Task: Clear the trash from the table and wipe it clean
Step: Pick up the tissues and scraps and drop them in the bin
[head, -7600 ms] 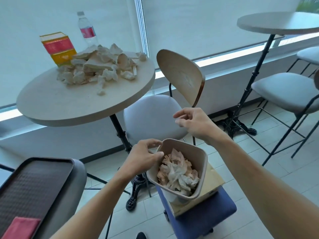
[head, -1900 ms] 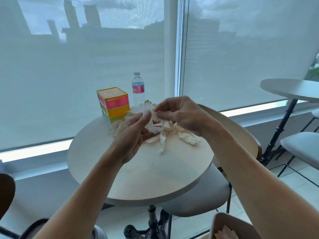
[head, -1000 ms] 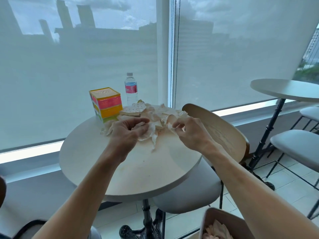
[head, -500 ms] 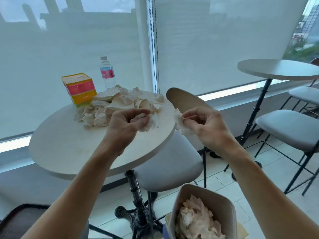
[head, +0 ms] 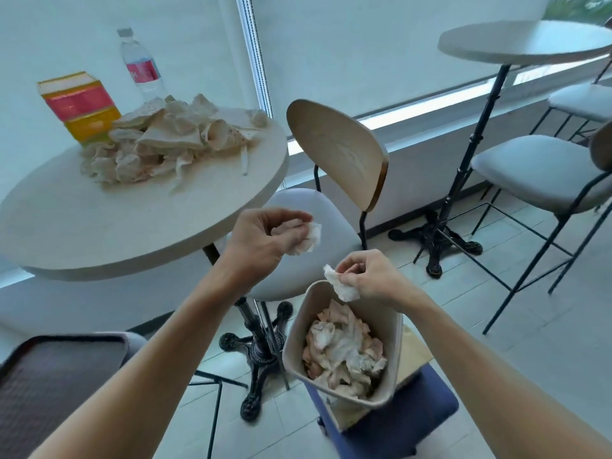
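Right hand (head: 371, 276) fingers (head: 347, 271) pinch crumpled tissue (head: 341, 286) over bin (head: 395, 329) rim; lower fingers hidden behind tissue. Left hand (head: 265, 240) fingers curled round second tissue wad (head: 309, 240), mostly covered by palm, held beside bench (head: 132, 220) edge. Both forearms extended forward. Bin part-filled with crumpled tissues. Tissue pile (head: 165, 137) on bench, far side.

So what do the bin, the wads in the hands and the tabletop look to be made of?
Bin: probably matte beige plastic, given its smooth thin walls and rounded rim.
Wads, left and right: soft white tissue or napkin paper, crumpled into creases.
Tabletop: pale, matte, faintly stained; laminate or painted wood, cannot tell which.
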Tool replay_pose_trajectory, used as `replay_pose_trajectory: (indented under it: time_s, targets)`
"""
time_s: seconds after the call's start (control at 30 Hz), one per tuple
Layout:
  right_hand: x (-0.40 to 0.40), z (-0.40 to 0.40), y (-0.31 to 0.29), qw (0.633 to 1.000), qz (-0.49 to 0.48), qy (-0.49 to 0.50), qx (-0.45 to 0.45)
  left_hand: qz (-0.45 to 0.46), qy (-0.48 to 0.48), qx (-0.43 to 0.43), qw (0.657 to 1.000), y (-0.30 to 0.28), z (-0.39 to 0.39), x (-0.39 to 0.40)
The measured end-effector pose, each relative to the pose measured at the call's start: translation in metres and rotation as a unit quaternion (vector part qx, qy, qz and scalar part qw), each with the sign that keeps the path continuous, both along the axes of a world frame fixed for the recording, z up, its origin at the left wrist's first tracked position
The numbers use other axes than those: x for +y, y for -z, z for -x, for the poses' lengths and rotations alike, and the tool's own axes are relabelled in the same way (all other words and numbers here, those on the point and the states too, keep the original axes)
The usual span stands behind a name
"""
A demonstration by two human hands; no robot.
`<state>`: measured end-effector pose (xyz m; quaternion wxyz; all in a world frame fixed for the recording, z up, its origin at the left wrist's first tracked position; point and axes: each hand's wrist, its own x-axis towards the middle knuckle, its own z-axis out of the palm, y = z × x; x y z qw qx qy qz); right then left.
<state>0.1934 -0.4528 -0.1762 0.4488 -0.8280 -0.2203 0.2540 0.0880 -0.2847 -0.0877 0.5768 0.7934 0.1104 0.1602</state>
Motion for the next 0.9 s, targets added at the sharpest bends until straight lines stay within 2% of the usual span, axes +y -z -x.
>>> replay_pose_trajectory:
  time_s: [0.27,0.4,0.53,0.7,0.9]
  targets:
    - [-0.021,-0.015,-0.001,1.0,-0.003,0.018,0.001,-0.039,0.018,0.126,0.991,0.065,0.005,-0.035]
    - [-0.024,-0.016,-0.01,1.0,-0.022,0.011,0.003,-0.099,0.03,0.175,0.979,0.098,0.009,-0.045]
    - [-0.02,-0.013,-0.018,1.0,-0.03,-0.001,0.002,-0.089,0.068,0.245,0.963,0.106,0.011,-0.041]
    - [-0.008,-0.011,-0.031,0.999,-0.015,-0.036,-0.012,-0.076,0.063,0.191,0.977,0.077,0.015,-0.022]
    - [0.026,-0.014,-0.073,0.995,-0.049,-0.068,-0.055,-0.092,0.033,0.071,0.993,0.012,0.025,0.005]
